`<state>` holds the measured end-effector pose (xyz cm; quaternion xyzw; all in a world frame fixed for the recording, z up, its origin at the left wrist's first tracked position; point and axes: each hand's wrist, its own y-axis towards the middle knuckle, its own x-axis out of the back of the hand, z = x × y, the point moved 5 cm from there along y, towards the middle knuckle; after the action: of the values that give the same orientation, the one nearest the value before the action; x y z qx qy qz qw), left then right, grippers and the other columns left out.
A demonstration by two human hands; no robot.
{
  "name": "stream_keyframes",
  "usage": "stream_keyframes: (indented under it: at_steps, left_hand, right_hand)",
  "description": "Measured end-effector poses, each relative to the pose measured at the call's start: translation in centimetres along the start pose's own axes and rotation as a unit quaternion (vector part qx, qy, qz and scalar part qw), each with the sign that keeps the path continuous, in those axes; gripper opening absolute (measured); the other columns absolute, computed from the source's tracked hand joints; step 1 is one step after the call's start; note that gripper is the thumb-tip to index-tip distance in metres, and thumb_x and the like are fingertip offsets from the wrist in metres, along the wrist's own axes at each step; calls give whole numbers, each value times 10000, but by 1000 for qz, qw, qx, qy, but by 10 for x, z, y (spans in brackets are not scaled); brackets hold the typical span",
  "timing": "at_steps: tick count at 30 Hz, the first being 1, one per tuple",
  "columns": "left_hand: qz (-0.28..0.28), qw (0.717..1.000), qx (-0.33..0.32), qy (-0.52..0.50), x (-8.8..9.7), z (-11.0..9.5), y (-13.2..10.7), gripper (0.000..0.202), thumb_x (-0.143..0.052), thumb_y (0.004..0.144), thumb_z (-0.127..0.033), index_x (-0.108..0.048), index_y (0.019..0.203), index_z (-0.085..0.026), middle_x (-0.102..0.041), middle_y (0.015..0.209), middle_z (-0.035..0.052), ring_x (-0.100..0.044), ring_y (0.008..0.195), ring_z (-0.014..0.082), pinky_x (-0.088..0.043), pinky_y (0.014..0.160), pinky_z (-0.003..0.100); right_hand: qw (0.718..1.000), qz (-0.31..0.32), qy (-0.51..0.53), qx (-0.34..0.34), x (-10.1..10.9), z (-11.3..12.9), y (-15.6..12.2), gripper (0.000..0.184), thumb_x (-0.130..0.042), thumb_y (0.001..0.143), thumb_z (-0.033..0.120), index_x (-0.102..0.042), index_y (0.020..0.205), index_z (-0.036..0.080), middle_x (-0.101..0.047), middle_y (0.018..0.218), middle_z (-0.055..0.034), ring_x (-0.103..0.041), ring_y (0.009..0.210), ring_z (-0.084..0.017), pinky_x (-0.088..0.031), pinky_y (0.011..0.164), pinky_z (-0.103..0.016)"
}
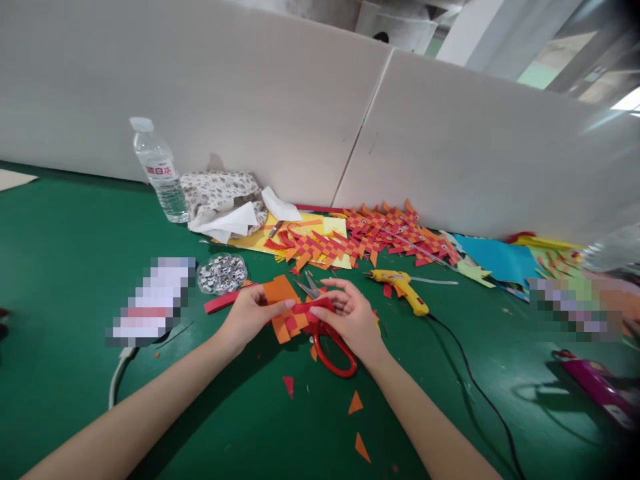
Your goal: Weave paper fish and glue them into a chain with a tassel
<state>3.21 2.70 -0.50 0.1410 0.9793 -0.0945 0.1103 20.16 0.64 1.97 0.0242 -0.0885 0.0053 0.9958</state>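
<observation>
Between my two hands is a woven piece of red and orange paper strips [291,319]. My left hand [250,308] pinches its orange side, thumb on top. On the red side, my right hand [351,316] grips a strip between thumb and fingers. Red-handled scissors [336,363] lie below and behind my right hand, blades partly showing above the paper; I cannot tell whether that hand touches them. Small orange and red paper scraps [355,403] are scattered on the green table near my wrists. A red strip [223,301] rests beside my left hand.
A yellow glue gun [403,287] with a black cord lies at right. Several woven paper fish [380,230] are piled at the back. A tub of googly eyes [223,273], a phone [155,300], a water bottle [161,173] and a tissue pouch [223,197] stand left.
</observation>
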Motion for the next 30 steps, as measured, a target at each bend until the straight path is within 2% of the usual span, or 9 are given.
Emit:
stream_keyframes:
  at_steps: [3,8,12,15,18,22,25,28,30]
  left_hand:
    - [-7,1000,0,1,0,0,0,312,-752,620,-335,-682,861,-150,-721,913,58,-671,754,174,-533,680,259]
    - [-24,1000,-2,15,2,-2,-1,269,-755,618,-313,-688,821,-149,-730,833,40,-666,689,155,-529,630,235]
    - [-17,1000,1,21,0,-2,-1,272,-755,616,-303,-692,835,-156,-730,853,37,-671,740,170,-534,669,251]
    - [6,999,-8,40,-3,-1,-1,276,-747,624,-304,-692,845,-149,-728,868,47,-671,770,186,-531,685,265]
    - [40,998,-19,49,-9,-1,-3,288,-728,648,-316,-686,876,-146,-723,896,57,-670,792,200,-529,700,281]
    - [56,997,-40,25,-16,-6,-6,342,-722,659,-306,-661,971,-178,-703,995,45,-649,904,197,-507,797,287]
    - [32,998,-49,8,-15,-9,-6,353,-692,690,-339,-647,1003,-184,-680,1060,52,-619,981,197,-476,862,296]
    - [-29,999,-31,18,-5,-5,-2,369,-674,693,-394,-647,985,-170,-688,1025,69,-627,941,205,-488,821,309]
    - [-46,998,-23,36,0,-2,0,361,-677,683,-411,-656,942,-161,-702,961,70,-639,878,198,-492,782,304]
  right_hand:
    - [999,-34,32,23,2,1,0,512,-741,638,289,-482,1075,234,-650,912,-31,-646,827,-175,-528,753,-312]
    - [999,-10,36,31,0,0,2,575,-745,634,277,-456,1130,256,-615,1024,-49,-639,778,-159,-545,704,-310]
    - [994,-73,39,75,11,4,3,516,-742,640,280,-485,1087,254,-610,1023,-42,-634,772,-148,-533,734,-311]
    - [996,-23,12,85,5,5,2,477,-739,645,282,-523,1069,249,-623,1045,-52,-610,951,-185,-499,832,-332]
    - [995,58,-59,54,-8,0,-2,380,-728,653,280,-584,1002,236,-666,936,-41,-628,907,-191,-507,803,-333]
    - [995,29,-82,39,-9,-2,-3,268,-707,669,298,-608,905,217,-678,882,-37,-644,850,-191,-522,769,-329]
    - [997,-11,-66,29,-3,0,0,247,-709,661,302,-604,862,205,-680,876,-41,-648,841,-193,-529,762,-327]
    - [997,-31,-69,21,1,2,2,257,-724,639,307,-607,838,194,-679,846,-43,-648,819,-193,-532,755,-323]
    - [997,-30,-73,22,1,2,1,263,-727,635,304,-607,842,194,-678,853,-43,-647,823,-190,-531,761,-318]
